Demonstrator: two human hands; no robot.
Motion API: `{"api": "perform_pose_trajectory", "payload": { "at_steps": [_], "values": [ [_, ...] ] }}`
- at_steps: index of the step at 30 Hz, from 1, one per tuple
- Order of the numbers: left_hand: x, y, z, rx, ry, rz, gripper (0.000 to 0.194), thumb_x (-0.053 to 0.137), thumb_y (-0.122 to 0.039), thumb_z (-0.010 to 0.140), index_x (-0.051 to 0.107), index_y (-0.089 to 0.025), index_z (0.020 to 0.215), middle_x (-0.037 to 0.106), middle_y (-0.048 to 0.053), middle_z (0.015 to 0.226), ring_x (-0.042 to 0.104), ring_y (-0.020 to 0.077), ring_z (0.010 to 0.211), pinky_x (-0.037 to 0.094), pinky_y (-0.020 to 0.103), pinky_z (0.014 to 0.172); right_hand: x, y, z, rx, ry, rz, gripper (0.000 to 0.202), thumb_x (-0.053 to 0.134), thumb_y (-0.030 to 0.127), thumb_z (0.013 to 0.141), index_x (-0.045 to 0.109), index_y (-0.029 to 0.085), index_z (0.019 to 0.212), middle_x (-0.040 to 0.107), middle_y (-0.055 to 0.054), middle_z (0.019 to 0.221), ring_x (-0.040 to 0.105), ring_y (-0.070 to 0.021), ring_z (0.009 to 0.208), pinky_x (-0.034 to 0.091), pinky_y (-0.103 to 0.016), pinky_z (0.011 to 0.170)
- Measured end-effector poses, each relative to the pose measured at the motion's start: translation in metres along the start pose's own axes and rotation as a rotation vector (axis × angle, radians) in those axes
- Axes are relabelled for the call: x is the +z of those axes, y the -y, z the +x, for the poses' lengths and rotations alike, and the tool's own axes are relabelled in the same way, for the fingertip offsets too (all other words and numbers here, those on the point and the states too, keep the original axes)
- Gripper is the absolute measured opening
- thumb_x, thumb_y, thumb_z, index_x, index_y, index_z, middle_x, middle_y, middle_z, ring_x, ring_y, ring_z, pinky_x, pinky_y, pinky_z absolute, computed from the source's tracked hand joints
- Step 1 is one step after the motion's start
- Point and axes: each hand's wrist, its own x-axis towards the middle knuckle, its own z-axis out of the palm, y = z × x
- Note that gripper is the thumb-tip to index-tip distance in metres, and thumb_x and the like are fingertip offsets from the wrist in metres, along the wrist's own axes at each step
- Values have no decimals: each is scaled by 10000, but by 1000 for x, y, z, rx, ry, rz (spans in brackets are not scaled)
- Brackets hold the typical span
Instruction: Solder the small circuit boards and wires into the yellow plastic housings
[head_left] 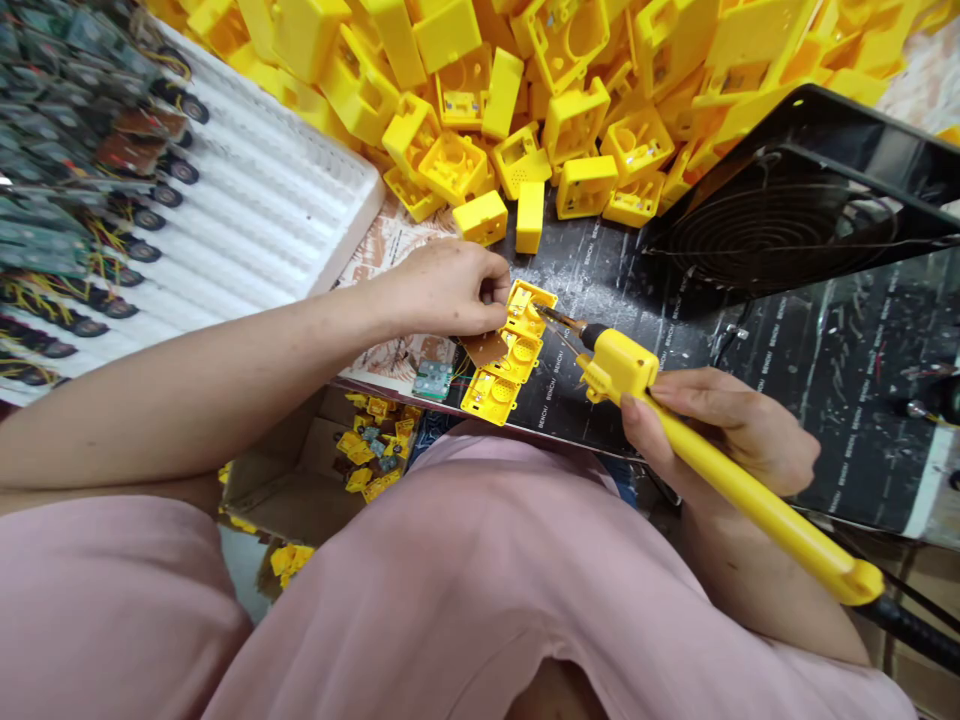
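My right hand (720,425) is wrapped round a yellow soldering iron (720,480), whose metal tip reaches the farthest of three yellow open housings (491,395) lined up at the table's front edge. Fingers pinched together, my left hand (457,290) is at the left side of that far housing; what it grips, perhaps a thin wire, is too small to name. Below its fingertips a brown circuit board (486,348) lies partly over the middle housing. A green circuit board (433,380) with thin wires rests left of the nearest housing.
Many yellow housings (454,165) are heaped at the back. A black fan (780,215) stands at the right. At the left, a white foam tray (300,190) bears circuit boards with wired round parts. A cardboard box (274,490) with yellow pieces sits below the table edge.
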Motion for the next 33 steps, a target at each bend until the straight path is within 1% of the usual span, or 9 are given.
{"api": "perform_pose_trajectory", "payload": {
  "at_steps": [2, 4, 6, 9, 14, 23, 27, 30, 33],
  "values": [
    [0, 4, -2, 2, -13, -1, 164, 654, -356, 783, 744, -224, 822, 687, -18, 735, 721, 202, 853, 479, 301, 835, -1, -5, -6, 18, -11, -22, 344, 942, 294, 933, 809, 341, 1247, 860, 52, 886, 785, -167, 611, 591, -264, 487],
    [1, 7, -5, 16, -36, -20, 222, 645, -394, 822, 781, -225, 871, 721, -14, 776, 741, 207, 892, 504, 305, 886, -2, -10, -13, 32, -19, -47, 630, 948, 321, 936, 724, 391, 1521, 892, 28, 1048, 815, -192, 679, 632, -299, 525],
    [2, 10, -7, 32, -74, -49, 287, 626, -434, 863, 813, -224, 921, 749, -12, 811, 751, 201, 909, 520, 297, 906, -3, -13, -18, 47, -19, -56, 781, 954, 319, 936, 634, 437, 1638, 892, 24, 1159, 838, -217, 739, 669, -333, 569],
    [4, 13, -8, 34, -112, -83, 344, 613, -454, 888, 840, -209, 974, 768, -2, 835, 752, 190, 893, 532, 283, 898, -1, -13, -19, 56, -5, -58, 786, 959, 304, 936, 634, 443, 1638, 885, 26, 1200, 849, -229, 773, 706, -347, 636],
    [4, 17, -9, 34, -88, -87, 372, 605, -439, 883, 843, -197, 1033, 795, 18, 904, 769, 214, 957, 551, 318, 971, 0, -11, -12, 11, 6, -75, 669, 926, 331, 970, 677, 397, 1587, 887, 34, 1085, 813, -182, 686, 668, -290, 587],
    [-14, 34, -21, 123, 82, -93, 446, 591, -409, 851, 839, -217, 1168, 853, 42, 1087, 789, 226, 982, 589, 316, 937, -4, -11, -15, 39, 21, -117, 490, 886, 372, 987, 750, 371, 1458, 889, 20, 1061, 816, -202, 690, 681, -315, 580],
    [-27, 45, -26, 250, 164, -161, 447, 605, -510, 937, 830, -202, 1169, 842, 98, 1356, 775, 268, 1222, 590, 389, 1120, -6, -13, -18, 75, -10, -148, 382, 906, 416, 966, 800, 365, 1330, 887, 21, 1065, 816, -198, 703, 674, -308, 576],
    [-34, 52, -30, 296, 224, -222, 541, 627, -633, 1007, 826, -167, 1197, 762, 134, 1558, 681, 292, 1419, 515, 462, 1293, -6, -13, -18, 57, -15, -130, 425, 913, 385, 968, 789, 363, 1374, 888, 25, 1062, 804, -186, 681, 659, -298, 563],
    [-31, 59, -29, 303, 171, -247, 531, 663, -660, 1012, 841, -171, 1118, 783, 144, 1516, 689, 287, 1425, 504, 437, 1306, -5, -13, -17, 21, -25, -103, 539, 926, 328, 962, 754, 357, 1472, 889, 29, 1056, 797, -178, 669, 641, -292, 553]
  ]
}}
